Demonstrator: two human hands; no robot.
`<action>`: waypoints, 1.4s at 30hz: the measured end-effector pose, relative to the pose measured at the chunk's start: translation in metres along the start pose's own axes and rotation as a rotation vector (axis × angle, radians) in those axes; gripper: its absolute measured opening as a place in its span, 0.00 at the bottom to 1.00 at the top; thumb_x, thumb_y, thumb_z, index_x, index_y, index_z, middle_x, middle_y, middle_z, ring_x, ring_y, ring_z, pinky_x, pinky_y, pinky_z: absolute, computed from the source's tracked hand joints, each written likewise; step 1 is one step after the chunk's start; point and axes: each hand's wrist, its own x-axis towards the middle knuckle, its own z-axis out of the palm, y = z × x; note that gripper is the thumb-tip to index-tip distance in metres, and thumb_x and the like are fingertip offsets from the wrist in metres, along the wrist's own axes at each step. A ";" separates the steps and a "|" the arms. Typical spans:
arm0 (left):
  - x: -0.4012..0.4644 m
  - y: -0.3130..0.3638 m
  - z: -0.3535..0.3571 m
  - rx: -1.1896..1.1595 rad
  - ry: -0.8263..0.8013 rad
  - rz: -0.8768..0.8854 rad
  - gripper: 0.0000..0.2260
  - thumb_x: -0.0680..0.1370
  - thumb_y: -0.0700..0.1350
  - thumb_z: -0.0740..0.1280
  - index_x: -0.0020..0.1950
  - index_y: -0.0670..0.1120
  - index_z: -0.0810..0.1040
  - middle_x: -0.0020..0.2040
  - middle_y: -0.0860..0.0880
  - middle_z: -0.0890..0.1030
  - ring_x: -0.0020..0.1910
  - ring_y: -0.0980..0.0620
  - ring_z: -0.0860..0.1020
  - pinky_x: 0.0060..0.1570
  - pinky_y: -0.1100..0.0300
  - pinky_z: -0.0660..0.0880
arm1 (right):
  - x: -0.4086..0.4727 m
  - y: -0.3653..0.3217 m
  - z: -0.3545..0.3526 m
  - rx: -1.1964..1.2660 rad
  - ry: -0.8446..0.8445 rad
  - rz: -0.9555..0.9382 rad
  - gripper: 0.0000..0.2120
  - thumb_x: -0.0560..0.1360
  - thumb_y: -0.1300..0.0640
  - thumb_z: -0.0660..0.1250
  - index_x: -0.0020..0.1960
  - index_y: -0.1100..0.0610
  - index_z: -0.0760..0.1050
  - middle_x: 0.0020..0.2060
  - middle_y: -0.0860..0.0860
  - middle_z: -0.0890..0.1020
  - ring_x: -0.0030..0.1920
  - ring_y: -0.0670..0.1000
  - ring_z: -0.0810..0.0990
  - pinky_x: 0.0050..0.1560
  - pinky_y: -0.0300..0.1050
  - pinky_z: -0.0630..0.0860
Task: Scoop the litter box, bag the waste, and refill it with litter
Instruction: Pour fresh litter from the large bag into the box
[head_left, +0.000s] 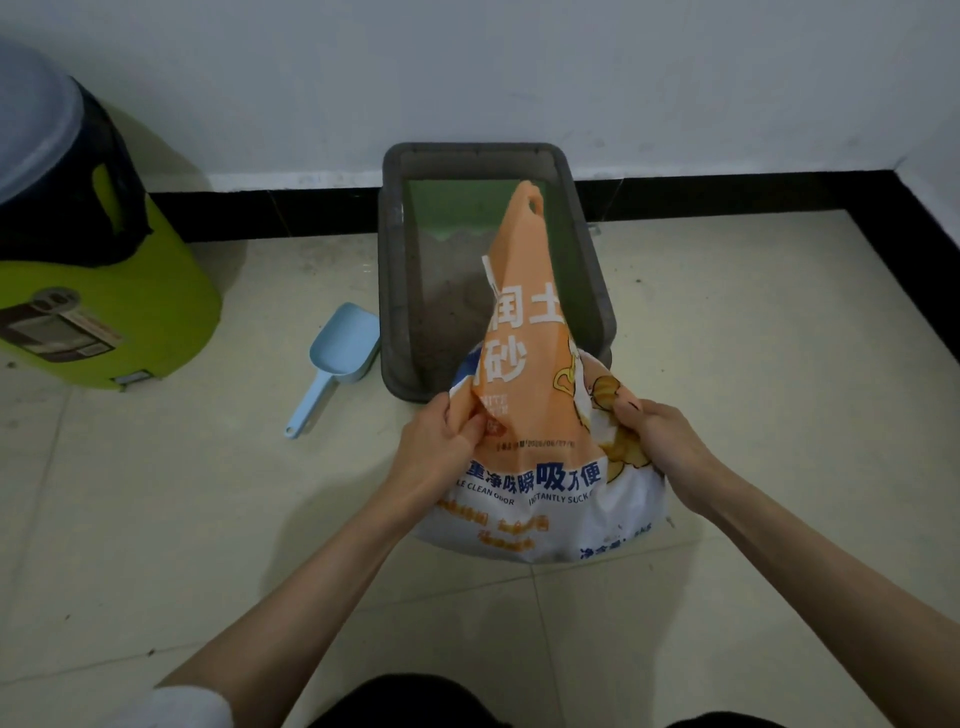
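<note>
Tiles (156, 519) pale and gritty under us; litter box (405, 291) against the wall (519, 67); our left hand (441, 441) and right hand (660, 436) pinch the litter bag (535, 364).

View: a single head-worn wide-angle camera; no second view shares the scene.
Facing: forward and down at the tiled floor (156, 519), toward the white wall (467, 78) and its black skirting.
Nearness: close; both forearms reach in from the bottom edge, knees just below.
Centre: litter bag (540, 467) and grey litter box (587, 260) beyond it.
Distortion: edges bow outward.
</note>
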 end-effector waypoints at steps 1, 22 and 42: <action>0.000 -0.002 0.000 -0.004 -0.008 -0.002 0.06 0.77 0.49 0.63 0.53 0.50 0.73 0.49 0.49 0.80 0.49 0.51 0.79 0.52 0.53 0.76 | -0.001 0.003 0.000 -0.004 -0.011 0.006 0.12 0.80 0.52 0.57 0.49 0.56 0.77 0.47 0.57 0.83 0.49 0.58 0.81 0.58 0.53 0.76; 0.016 -0.059 0.001 -0.093 0.125 -0.227 0.09 0.77 0.46 0.64 0.42 0.41 0.78 0.37 0.44 0.80 0.37 0.47 0.78 0.38 0.56 0.74 | 0.010 0.048 0.004 0.135 -0.061 0.119 0.08 0.75 0.60 0.66 0.49 0.63 0.81 0.47 0.58 0.84 0.47 0.55 0.82 0.52 0.46 0.78; 0.107 0.067 -0.012 0.222 0.163 0.191 0.12 0.80 0.43 0.57 0.57 0.44 0.77 0.50 0.46 0.79 0.46 0.52 0.75 0.49 0.55 0.74 | 0.087 -0.125 0.013 0.054 0.126 -0.140 0.25 0.77 0.41 0.58 0.60 0.63 0.72 0.47 0.57 0.80 0.44 0.53 0.81 0.36 0.40 0.77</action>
